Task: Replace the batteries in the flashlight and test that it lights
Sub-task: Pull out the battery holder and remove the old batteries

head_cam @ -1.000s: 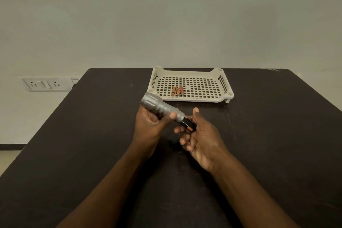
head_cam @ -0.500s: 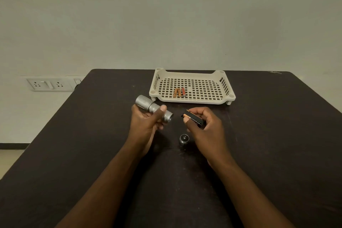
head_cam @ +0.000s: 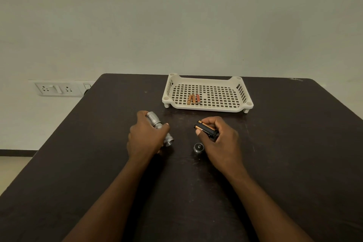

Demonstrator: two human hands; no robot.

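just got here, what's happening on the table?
A person is partway through a flashlight battery swap. The left hand holds the silver flashlight body low over the dark table, its tail end open. The right hand holds the black battery holder, pulled out, with cells in it. The tail cap sits on the table between the hands. Three loose batteries lie in the white tray behind.

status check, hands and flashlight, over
Left hand grips flashlight body, tail open. Right hand holds battery holder. Tail cap on table, three batteries in tray. Nothing in the way.
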